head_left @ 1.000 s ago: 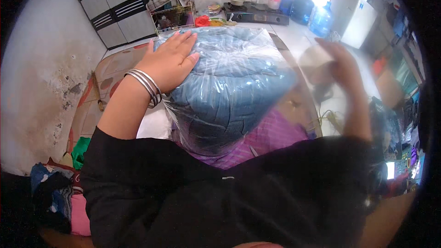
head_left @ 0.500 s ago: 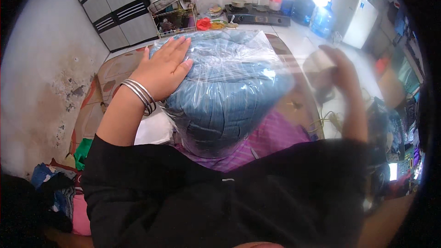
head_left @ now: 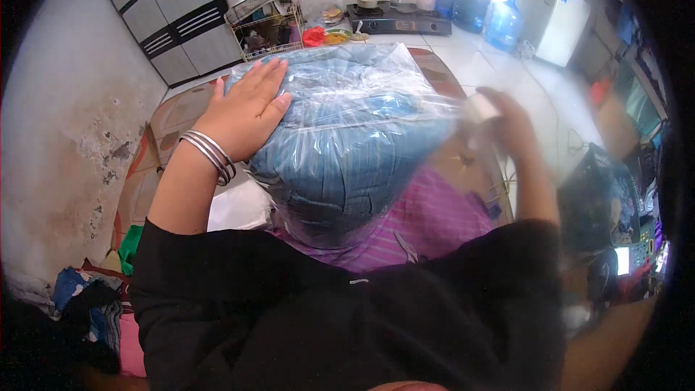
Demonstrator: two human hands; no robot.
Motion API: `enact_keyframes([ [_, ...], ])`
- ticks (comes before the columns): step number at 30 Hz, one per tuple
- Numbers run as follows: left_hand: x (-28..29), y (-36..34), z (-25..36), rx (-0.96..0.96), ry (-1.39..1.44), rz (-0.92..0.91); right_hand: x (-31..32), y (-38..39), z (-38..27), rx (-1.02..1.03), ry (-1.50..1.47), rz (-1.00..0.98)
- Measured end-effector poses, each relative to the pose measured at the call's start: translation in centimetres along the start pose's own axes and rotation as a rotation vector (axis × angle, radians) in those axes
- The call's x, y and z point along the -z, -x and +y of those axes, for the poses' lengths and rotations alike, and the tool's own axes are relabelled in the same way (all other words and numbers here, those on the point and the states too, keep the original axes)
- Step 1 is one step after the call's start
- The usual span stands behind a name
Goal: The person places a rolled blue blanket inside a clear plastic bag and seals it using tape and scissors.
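Note:
A large clear plastic bag [head_left: 340, 145] packed with folded blue cloth stands upright in front of me, over a purple striped cloth [head_left: 441, 210]. My left hand [head_left: 250, 108] lies flat on its top left side, fingers stretched out, with several silver bangles at the wrist. Off the bag's right edge, my right hand [head_left: 510, 119] grips a pale roll of tape [head_left: 481, 108], blurred by motion. Clear shiny strips cross the bag's top toward the roll. Close to my lap, a pair of scissors [head_left: 407, 247] rests on the purple cloth.
A two-burner stove [head_left: 398, 20], a wire rack [head_left: 268, 29] and blue water jugs [head_left: 502, 25] line the far side. At right stands a dark plastic basket [head_left: 597, 195]. Folded clothes [head_left: 94, 304] lie at lower left beside the stained wall [head_left: 79, 123].
My right hand has brought the tape roll left, closer to the bag's right edge, shortening the stretched strip. My left hand stays pressed on the bag. The scissors show more fully.

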State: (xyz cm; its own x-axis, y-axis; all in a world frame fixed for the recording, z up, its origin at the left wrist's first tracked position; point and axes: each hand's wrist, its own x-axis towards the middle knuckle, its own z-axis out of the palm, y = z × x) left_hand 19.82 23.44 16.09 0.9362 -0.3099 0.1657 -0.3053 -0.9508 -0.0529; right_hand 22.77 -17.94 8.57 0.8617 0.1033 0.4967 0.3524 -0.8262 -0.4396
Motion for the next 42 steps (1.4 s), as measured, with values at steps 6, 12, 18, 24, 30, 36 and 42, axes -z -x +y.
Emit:
enact_keyframes([
  [6,0.4,0.2,-0.3,-0.009,0.043,0.003,-6.0,2.5,0.4,-0.067,-0.237,0.009],
  [12,0.0,0.9,-0.6,-0.079,0.181,0.268,-8.9,3.7,-0.5,-0.027,-0.449,0.129],
  [18,0.0,3.8,2.8,-0.282,0.086,0.406,-8.9,3.8,-1.1,0.0,-0.449,0.144],
  [24,-1.8,3.8,6.8,-0.108,-0.104,0.515,-9.1,3.9,-0.9,-0.016,-0.458,0.156],
  [30,-2.7,2.3,10.3,-0.093,-0.061,0.508,-9.5,4.0,-1.0,-0.087,-0.543,0.122],
  [36,-3.5,0.5,13.0,-0.121,0.05,0.583,-9.1,4.3,-1.4,-0.077,-0.469,0.146],
  [42,-3.9,-1.7,16.9,-0.135,0.123,0.606,-9.9,4.1,0.0,0.0,-0.464,0.162],
])
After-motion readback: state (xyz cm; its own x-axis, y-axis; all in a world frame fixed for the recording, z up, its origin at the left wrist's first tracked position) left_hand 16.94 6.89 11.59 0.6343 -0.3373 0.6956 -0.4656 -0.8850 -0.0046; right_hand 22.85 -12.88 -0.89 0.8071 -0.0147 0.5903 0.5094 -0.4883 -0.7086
